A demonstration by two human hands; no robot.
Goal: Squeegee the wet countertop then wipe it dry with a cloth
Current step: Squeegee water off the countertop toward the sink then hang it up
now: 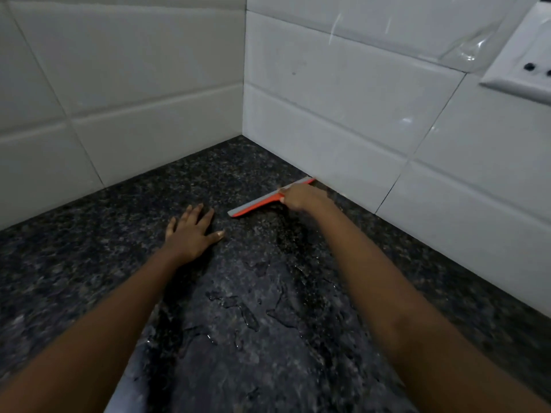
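The right hand (298,198) grips the orange plastic squeegee with a grey rubber blade (256,205), at one o'clock on the dark speckled stone countertop (89,248). Its far end seems to touch the white tiled wall (343,138) (blurred there). The left hand (190,231) lies flat at eleven o'clock, fingers spread. Water streaks (238,311) glisten toward six.

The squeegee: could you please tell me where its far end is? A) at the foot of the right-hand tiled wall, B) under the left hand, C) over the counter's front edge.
A: gripped by the right hand, the squeegee lies on the countertop with its far tip at the foot of the tiled wall.
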